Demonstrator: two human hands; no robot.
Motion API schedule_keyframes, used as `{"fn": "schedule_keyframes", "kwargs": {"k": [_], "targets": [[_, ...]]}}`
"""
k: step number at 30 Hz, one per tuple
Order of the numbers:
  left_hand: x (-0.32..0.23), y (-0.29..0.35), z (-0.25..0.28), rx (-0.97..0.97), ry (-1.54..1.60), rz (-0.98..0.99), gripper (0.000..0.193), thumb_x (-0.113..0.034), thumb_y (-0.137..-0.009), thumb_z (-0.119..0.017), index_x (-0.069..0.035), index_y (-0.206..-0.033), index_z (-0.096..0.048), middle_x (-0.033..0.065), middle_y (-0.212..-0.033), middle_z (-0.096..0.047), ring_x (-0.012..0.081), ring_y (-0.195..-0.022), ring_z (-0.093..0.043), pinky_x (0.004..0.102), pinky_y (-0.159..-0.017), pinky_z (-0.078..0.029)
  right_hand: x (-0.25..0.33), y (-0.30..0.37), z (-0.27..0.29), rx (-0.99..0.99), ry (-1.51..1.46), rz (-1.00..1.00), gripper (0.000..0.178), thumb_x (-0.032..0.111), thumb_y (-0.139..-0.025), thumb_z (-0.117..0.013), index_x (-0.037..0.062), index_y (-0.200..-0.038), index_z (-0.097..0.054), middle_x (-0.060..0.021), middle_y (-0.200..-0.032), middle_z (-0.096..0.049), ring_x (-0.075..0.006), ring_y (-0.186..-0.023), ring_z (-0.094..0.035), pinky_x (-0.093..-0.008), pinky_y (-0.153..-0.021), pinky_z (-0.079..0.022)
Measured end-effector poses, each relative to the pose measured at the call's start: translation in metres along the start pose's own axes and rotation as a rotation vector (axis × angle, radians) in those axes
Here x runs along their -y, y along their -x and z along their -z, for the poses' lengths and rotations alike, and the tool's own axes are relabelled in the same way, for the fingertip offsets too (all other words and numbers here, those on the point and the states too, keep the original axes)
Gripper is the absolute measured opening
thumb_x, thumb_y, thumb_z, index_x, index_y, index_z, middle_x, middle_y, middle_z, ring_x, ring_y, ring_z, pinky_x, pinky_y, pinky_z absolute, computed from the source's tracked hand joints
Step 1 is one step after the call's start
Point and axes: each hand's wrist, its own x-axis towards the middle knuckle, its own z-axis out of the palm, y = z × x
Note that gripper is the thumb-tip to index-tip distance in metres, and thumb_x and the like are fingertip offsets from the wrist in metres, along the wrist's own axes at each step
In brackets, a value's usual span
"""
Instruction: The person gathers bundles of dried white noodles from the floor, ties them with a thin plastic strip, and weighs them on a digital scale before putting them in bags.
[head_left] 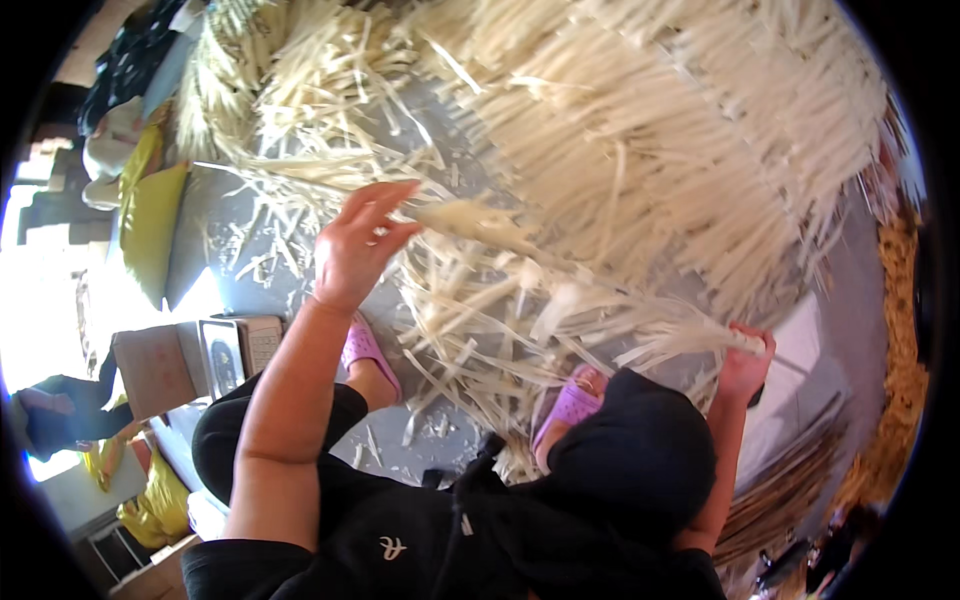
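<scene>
A long thin stick dressed with pale, ribbon-like strips slants across in front of me, its bare left tip higher than its right end. My left hand is raised at its left part; thumb and fingertips close loosely about the stick and a pale tuft, the contact blurred by motion. Near the right end, my right hand is wrapped round the stick and the base of the strips. Below it, loose pale strips lie tangled on the grey floor between my feet.
A broad layered spread of pale strips covers the far floor, with bundles at far left. A yellow bag and cardboard box stand left. Brown sticks lie at right. My purple clogs flank the loose strips.
</scene>
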Motion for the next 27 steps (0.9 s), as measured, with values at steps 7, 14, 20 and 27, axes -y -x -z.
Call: {"fn": "schedule_keyframes", "kwargs": {"k": [7, 14, 20, 27], "targets": [[0.218, 0.019, 0.085, -1.012, 0.555, 0.923, 0.059, -0.045, -0.092, -0.055, -0.003, -0.133, -0.047, 0.0106, -0.142, -0.039, 0.0233, -0.121, -0.047, 0.0381, -0.097, -0.041, -0.010, -0.010, 0.050, 0.166, -0.054, 0.013, 0.025, 0.010, -0.092, -0.049, 0.0035, -0.116, -0.043, -0.0108, -0.091, -0.057, -0.0275, -0.089, -0.057, -0.0486, -0.093, -0.045], [0.290, -0.050, 0.075, -0.564, 1.363, 0.636, 0.040, -0.039, -0.098, -0.046, -0.005, -0.117, -0.056, 0.0088, -0.112, -0.063, 0.0268, -0.108, -0.058, 0.0418, -0.094, -0.044, 0.012, -0.010, 0.012, 0.023, -0.152, -0.119, 0.020, 0.020, -0.096, -0.042, 0.0067, -0.084, -0.050, -0.0061, -0.076, -0.049, -0.0227, -0.080, -0.052, -0.0454, -0.092, -0.041], [0.264, -0.002, 0.028, -0.302, 1.300, 0.531, 0.042, -0.041, -0.098, -0.045, -0.002, -0.109, -0.056, 0.0114, -0.097, -0.062, 0.0255, -0.092, -0.059, 0.0417, -0.091, -0.047, 0.050, 0.000, -0.027, 0.021, -0.100, -0.083, 0.046, 0.039, -0.092, -0.036, 0.0009, -0.080, -0.059, -0.0138, -0.084, -0.061, -0.0279, -0.087, -0.056, -0.0449, -0.095, -0.039], [0.150, -0.012, -0.003, -0.432, 1.501, 0.703, 0.047, -0.043, -0.099, -0.041, 0.000, -0.104, -0.059, 0.0123, -0.094, -0.063, 0.0265, -0.094, -0.058, 0.0410, -0.093, -0.045, 0.053, -0.011, -0.072, 0.190, -0.292, -0.026, 0.058, 0.042, -0.092, -0.032, -0.0059, -0.095, -0.064, -0.0206, -0.096, -0.067, -0.0340, -0.093, -0.061, -0.0419, -0.094, -0.044]]}}
